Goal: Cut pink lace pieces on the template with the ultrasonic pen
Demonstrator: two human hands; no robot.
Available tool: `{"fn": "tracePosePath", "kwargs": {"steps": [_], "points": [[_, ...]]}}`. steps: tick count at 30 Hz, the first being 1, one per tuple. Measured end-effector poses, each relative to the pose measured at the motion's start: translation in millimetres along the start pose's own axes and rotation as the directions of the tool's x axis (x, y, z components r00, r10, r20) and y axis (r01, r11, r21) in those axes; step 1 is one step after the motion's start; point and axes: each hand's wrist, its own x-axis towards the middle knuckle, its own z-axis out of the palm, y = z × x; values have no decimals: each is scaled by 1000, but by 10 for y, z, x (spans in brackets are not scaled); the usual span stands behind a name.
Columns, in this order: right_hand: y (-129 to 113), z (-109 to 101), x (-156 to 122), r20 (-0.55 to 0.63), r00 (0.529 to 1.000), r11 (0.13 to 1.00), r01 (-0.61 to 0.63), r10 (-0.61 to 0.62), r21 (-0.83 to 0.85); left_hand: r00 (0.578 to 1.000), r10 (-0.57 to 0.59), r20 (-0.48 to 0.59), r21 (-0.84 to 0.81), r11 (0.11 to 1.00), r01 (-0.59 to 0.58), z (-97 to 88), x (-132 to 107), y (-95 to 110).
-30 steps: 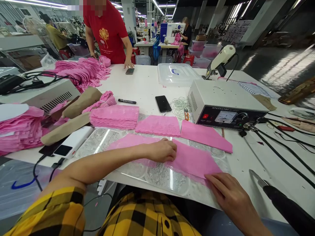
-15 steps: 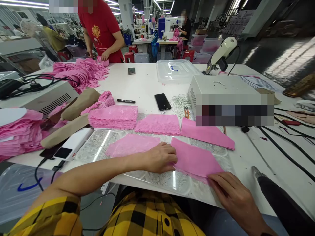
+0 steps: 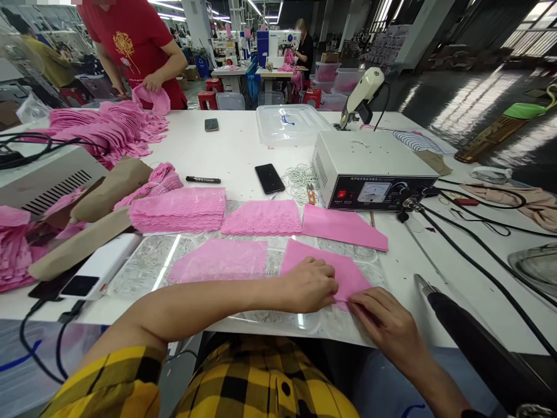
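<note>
Head view: on the tabletop [image 3: 235, 151], cut off at left, a pink cloth [image 3: 349, 275] lies near the front edge, partly hidden by the left hand [image 3: 310, 285]. This and the right hand [image 3: 387, 322] touch it with bent fingers; whether either pinches it, I cannot tell.

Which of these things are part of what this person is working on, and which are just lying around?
Apparently part of the work:
Darker pink piece, touched by the left hand and right hand
Paler pink piece beside it
Thick pink stack farther back

Probably just lying about:
Black phone
Marker
Green-topped bottle
</note>
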Motion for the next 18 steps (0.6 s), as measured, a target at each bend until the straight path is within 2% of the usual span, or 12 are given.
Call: {"fn": "tracePosePath", "kwargs": {"steps": [13,18], "points": [[-78,-49,49,-11,999,998,-53,53,22,997,-76,29,-148,986,80,-33,23,-34],[-100,5,93,-17,997,994,-71,70,-77,994,-102,23,-252,962,105,-65,17,-62]]}}
